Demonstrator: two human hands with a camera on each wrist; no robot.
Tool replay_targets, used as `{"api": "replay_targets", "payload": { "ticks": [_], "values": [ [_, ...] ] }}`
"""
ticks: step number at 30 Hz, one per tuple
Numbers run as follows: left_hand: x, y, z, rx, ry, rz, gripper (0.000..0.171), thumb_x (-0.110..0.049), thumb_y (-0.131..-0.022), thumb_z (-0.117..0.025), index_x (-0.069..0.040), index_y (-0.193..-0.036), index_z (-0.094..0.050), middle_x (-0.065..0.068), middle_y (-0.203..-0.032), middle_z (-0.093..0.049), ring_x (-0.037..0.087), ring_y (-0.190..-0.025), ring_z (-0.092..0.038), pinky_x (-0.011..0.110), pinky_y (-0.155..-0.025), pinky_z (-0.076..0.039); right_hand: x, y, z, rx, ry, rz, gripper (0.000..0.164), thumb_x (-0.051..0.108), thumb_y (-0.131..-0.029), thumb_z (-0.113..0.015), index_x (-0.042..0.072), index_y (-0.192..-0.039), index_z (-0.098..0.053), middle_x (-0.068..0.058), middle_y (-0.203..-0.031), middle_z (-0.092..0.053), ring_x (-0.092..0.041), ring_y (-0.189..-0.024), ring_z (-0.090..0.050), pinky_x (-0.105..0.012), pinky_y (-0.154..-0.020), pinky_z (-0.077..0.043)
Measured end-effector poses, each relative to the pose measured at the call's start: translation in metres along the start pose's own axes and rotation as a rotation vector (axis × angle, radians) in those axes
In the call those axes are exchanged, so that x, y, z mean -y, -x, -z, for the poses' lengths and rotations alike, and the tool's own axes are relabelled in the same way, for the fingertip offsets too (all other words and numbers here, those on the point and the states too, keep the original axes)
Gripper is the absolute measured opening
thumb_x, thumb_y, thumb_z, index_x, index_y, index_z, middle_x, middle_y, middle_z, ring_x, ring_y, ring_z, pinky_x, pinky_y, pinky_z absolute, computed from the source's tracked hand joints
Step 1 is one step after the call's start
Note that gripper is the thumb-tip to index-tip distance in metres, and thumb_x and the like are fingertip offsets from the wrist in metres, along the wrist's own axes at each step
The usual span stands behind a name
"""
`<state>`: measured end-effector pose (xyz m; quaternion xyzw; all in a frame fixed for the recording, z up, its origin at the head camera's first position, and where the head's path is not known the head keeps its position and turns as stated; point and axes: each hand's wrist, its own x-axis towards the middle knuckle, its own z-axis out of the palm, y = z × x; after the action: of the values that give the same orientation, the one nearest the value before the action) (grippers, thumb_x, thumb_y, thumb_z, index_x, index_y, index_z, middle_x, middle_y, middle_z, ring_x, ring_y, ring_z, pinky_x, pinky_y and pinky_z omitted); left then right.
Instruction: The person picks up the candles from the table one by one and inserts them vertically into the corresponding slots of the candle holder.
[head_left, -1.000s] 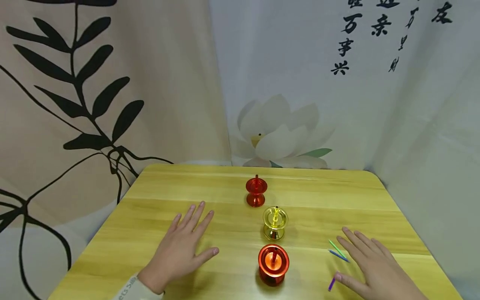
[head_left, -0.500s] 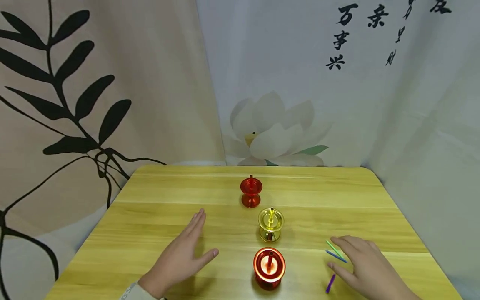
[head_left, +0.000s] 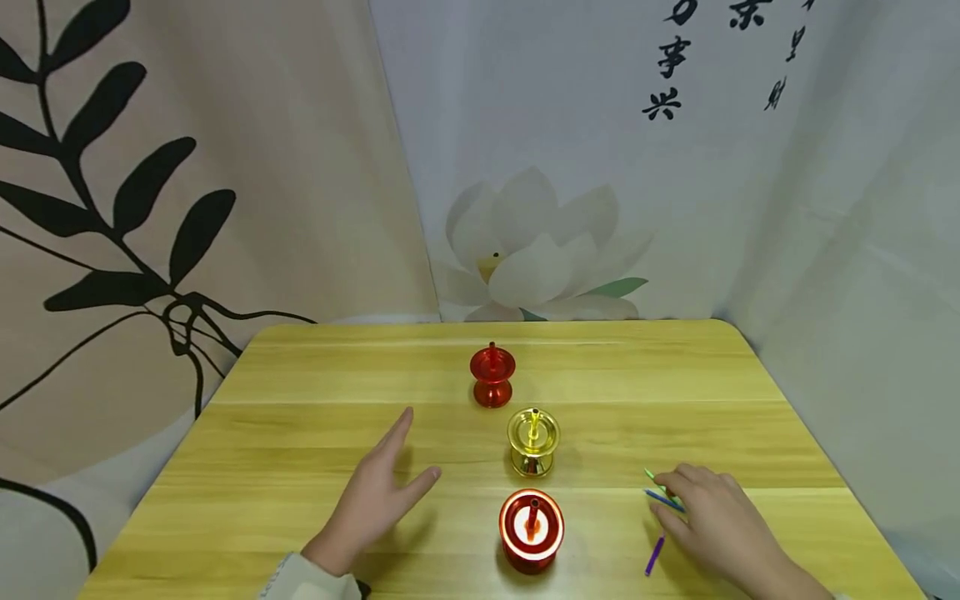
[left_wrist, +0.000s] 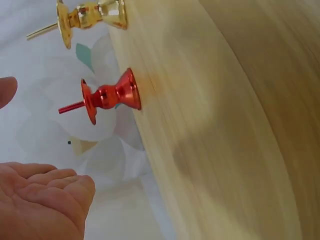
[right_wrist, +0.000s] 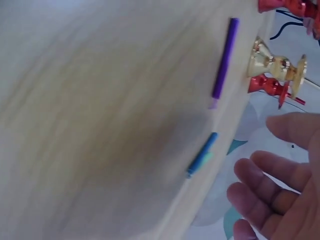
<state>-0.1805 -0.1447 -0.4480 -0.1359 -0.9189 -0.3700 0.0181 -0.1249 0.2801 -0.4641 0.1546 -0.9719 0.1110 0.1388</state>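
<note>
My left hand (head_left: 375,500) hovers over the table left of three candle holders, its fingers straight and its thumb apart; it holds nothing. A red holder (head_left: 492,392) stands at the back, a gold one (head_left: 532,463) in the middle, and another red one (head_left: 528,557) in front; each has an upright spike. To their right, my right hand (head_left: 712,518) hangs just above thin candle-like sticks. Its fingers are loosely bent around nothing, as the right wrist view shows. A blue stick (right_wrist: 202,154) lies against a green one (right_wrist: 207,157); a purple stick (right_wrist: 226,60) lies apart.
The wooden table (head_left: 360,358) has a rounded far edge. Behind it hangs a pale curtain (head_left: 315,167) printed with dark leaves, a white flower and writing.
My right hand has drawn its spread fingers together and bent them over the green and blue sticks. The left hand has turned onto its side, fingers closed together. The head view has shifted slightly.
</note>
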Motion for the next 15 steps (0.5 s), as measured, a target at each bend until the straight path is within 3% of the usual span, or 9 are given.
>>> {"api": "replay_targets", "payload": {
  "ticks": [9, 15],
  "values": [
    [-0.004, -0.007, -0.009, -0.054, 0.127, 0.102, 0.090, -0.032, -0.091, -0.076, -0.012, -0.161, -0.023, 0.017, -0.161, -0.028, 0.048, -0.133, -0.046, 0.058, -0.103, -0.044, -0.004, -0.007, -0.012, -0.001, 0.011, -0.041, 0.017, 0.024, -0.083, -0.082, 0.013, -0.095, -0.076, 0.012, -0.079, -0.061, -0.006, -0.068, -0.058, -0.032, -0.061, -0.050],
    [-0.006, -0.014, -0.014, -0.046, 0.192, 0.113, 0.088, -0.030, -0.092, -0.076, -0.011, -0.160, -0.024, 0.017, -0.162, -0.026, 0.048, -0.134, -0.044, 0.054, -0.105, -0.043, -0.009, -0.010, -0.016, -0.024, 0.048, -0.034, 0.013, 0.018, -0.081, -0.083, 0.012, -0.089, -0.076, 0.013, -0.074, -0.057, -0.005, -0.064, -0.055, -0.028, -0.057, -0.049]
  ]
}}
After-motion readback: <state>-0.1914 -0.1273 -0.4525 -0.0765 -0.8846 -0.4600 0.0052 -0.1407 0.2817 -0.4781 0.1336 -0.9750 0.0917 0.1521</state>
